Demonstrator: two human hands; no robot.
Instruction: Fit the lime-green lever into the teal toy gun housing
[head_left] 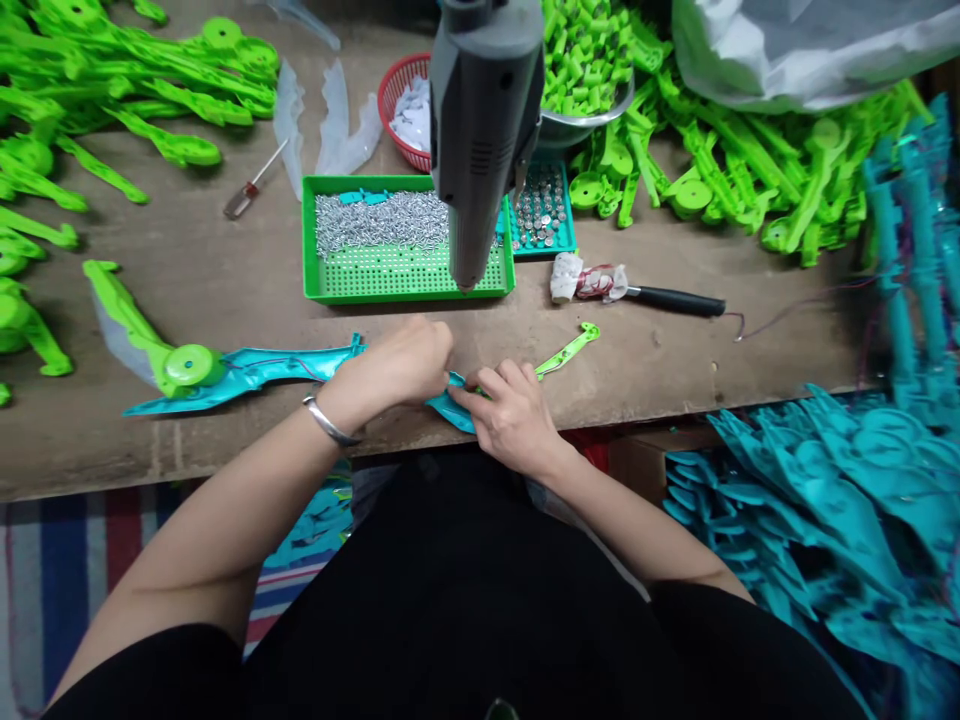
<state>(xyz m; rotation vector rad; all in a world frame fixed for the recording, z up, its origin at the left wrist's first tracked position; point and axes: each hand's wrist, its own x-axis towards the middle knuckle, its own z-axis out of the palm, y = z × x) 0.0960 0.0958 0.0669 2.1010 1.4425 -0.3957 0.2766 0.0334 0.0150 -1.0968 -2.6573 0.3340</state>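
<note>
1. The left hand (401, 362) is curled shut, and its fingertips pinch the blue plastic piece (247, 372) near the middle of the table edge.
2. There is a silver bracelet (330, 422) on the left wrist.
3. The right hand (510, 415) lies on the same blue piece. Its fingers are bent and press down on the piece's right end, which pokes out under the hand.
4. The blue piece is long and thin. It lies flat on the wooden table (225, 270), stretching to the left from under both hands.
5. A green round part (187, 365) sits on the left end of the blue piece, well apart from the hands.
6. A small green stick (570, 348) lies just to the right of the right hand. I cannot tell if the fingers touch it.
7. A grey power tool (484, 130) hangs above the table, just behind the hands.
8. A green tray (409, 285) full of silver screws sits behind the hands, under the tool.
9. A knife with a black handle (675, 300) lies to the right.
10. A screwdriver (251, 185) lies far back on the left.
11. Piles of green parts (112, 90) fill the back of the table, and blue parts (840, 500) are heaped low on the right.
</note>
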